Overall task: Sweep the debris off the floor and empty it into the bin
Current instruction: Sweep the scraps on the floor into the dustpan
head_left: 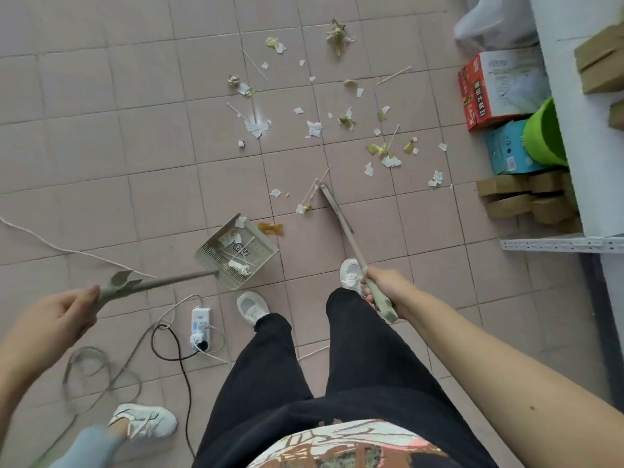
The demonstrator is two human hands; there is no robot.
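Fingers of your left hand [60, 315] wrap the handle of the beige plastic dustpan [236, 255] by your feet; your right hand [388, 287] clamps the top of the slim beige broom [337, 214]. Beyond, white paper and stick debris [314, 128], likely light and flyaway, litters the pink tiled floor [101, 130] toward its right edge; grip lower, stroke gently.

Both bare arms are out in front, left hand [57, 319] low at the left with fingers [84, 320] and thumb curled round the dustpan handle [162, 283], right hand [388, 288] ahead of the right knee, wrapped tight on the broom handle [354, 244], forearm angling in from lower right.
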